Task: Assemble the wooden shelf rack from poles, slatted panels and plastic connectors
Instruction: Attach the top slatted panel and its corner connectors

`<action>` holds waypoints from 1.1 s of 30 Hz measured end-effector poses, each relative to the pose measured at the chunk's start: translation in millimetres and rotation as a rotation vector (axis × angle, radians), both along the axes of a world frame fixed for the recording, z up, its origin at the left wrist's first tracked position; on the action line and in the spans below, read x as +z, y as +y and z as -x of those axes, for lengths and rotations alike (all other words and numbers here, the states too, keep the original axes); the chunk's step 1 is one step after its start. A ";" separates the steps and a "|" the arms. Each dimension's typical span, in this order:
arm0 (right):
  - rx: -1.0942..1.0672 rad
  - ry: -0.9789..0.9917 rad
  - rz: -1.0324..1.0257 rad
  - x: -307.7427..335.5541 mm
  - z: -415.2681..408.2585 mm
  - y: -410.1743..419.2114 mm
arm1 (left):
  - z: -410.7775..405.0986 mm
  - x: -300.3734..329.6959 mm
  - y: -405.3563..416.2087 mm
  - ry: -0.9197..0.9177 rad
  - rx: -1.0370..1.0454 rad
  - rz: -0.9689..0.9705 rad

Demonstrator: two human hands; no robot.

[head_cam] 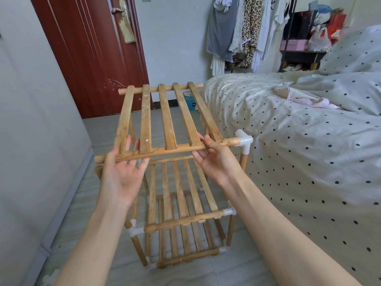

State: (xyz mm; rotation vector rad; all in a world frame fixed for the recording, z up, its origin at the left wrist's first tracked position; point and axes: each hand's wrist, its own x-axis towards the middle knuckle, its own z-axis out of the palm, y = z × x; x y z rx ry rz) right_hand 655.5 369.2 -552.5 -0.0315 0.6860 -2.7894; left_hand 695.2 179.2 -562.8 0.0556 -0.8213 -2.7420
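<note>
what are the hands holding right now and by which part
Both hold the top slatted panel by its near round rail. The left hand supports it from beneath near the rail's free end; the right hand curls round it near the white connector.

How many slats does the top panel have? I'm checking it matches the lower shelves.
5. On the top panel, the slats run side by side from left to right: first, second, third, fourth, fifth. None seem hidden.
</note>
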 end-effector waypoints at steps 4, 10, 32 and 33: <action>0.028 0.045 0.033 4.1 -1.3 -0.4 | -5.1 6.2 -6.0 0.043 -0.054 0.036; 0.025 0.009 0.021 0.9 -2.2 -7.9 | -13.7 6.8 -9.9 0.013 -0.073 0.002; -0.013 0.312 0.175 17.0 10.1 -10.3 | -27.7 103.2 -5.9 -0.072 0.837 1.378; -0.015 0.305 0.179 15.0 10.8 -11.3 | -18.7 111.0 -13.2 -0.109 0.915 1.465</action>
